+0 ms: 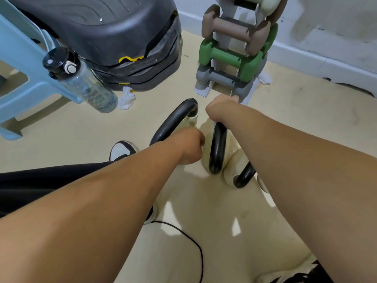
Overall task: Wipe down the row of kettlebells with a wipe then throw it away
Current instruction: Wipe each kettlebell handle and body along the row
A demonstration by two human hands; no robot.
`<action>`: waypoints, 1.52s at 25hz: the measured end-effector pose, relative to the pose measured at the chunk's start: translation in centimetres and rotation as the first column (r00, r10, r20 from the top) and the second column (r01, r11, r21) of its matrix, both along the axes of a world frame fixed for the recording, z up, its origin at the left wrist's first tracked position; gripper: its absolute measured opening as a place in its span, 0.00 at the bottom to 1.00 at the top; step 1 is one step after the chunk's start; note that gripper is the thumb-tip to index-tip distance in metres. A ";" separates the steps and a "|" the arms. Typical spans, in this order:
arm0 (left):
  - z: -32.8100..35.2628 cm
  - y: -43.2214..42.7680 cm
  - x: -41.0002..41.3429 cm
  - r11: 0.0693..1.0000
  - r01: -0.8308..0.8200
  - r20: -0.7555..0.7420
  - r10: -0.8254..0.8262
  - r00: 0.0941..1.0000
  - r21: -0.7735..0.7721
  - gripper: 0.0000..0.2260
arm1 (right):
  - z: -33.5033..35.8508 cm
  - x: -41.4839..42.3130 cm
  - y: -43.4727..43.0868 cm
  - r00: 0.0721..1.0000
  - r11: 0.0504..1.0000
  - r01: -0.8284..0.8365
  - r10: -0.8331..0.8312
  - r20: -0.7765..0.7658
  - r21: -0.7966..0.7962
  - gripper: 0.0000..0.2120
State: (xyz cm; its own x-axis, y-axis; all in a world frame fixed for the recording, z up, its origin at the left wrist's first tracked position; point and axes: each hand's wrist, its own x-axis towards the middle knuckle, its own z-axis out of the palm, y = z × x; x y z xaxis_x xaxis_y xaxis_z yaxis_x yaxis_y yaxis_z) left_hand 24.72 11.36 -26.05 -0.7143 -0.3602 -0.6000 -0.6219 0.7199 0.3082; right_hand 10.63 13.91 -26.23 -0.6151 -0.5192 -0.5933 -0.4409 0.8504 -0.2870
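Three kettlebells with cream bodies and black handles stand in a row on the floor: left kettlebell (175, 121), middle kettlebell (217, 149), right kettlebell (244, 177). My right hand (221, 109) is closed over the top of the middle kettlebell's handle. A thin white sliver, perhaps the wipe (214, 125), shows just under that hand. My left hand (190, 147) is curled into a fist against the middle kettlebell's cream body. Its fingers are hidden, so I cannot see whether it holds anything.
A dumbbell rack (234, 58) stands just beyond my right hand. A stack of black steps (122, 37), a light blue stool (18, 64) and a clear water bottle (85, 84) are at the left. Crumpled white tissues (126, 100) lie on the floor. My shoe (122, 150) and a black cable (191, 242) are nearby.
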 end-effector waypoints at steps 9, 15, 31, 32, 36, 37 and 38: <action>-0.6 -0.8 0.4 0.999 -0.017 -0.001 0.017 1.000 -0.033 0.11 | 0.1 3.1 3.2 0.999 0.988 0.031 -0.035 -0.021 -0.154 0.25; -0.3 0.0 0.5 0.995 0.080 0.061 -0.076 0.995 -0.056 0.09 | -1.3 6.2 6.1 0.999 0.973 -0.029 0.022 -0.032 -0.230 0.39; 0.7 1.4 0.7 0.997 0.039 0.012 -0.038 0.999 -0.066 0.07 | -1.2 9.4 8.6 0.867 0.756 0.490 -0.373 0.330 -0.434 0.32; 1.0 1.7 1.1 0.994 0.056 0.029 -0.054 0.998 -0.090 0.08 | -1.6 10.8 9.7 0.886 0.765 0.461 -0.369 0.280 -0.449 0.33; 1.3 2.1 2.5 0.996 0.044 0.058 -0.040 0.997 -0.075 0.09 | -2.4 14.5 11.9 0.906 0.762 0.423 -0.367 0.211 -0.490 0.34; 1.1 2.0 2.7 0.997 0.040 0.063 -0.035 0.997 -0.066 0.11 | -2.4 14.7 11.8 0.901 0.764 0.433 -0.378 0.211 -0.478 0.34; 0.8 1.8 2.8 0.997 0.042 0.067 -0.038 0.997 -0.061 0.11 | -2.3 14.3 11.1 0.893 0.769 0.450 -0.400 0.209 -0.454 0.34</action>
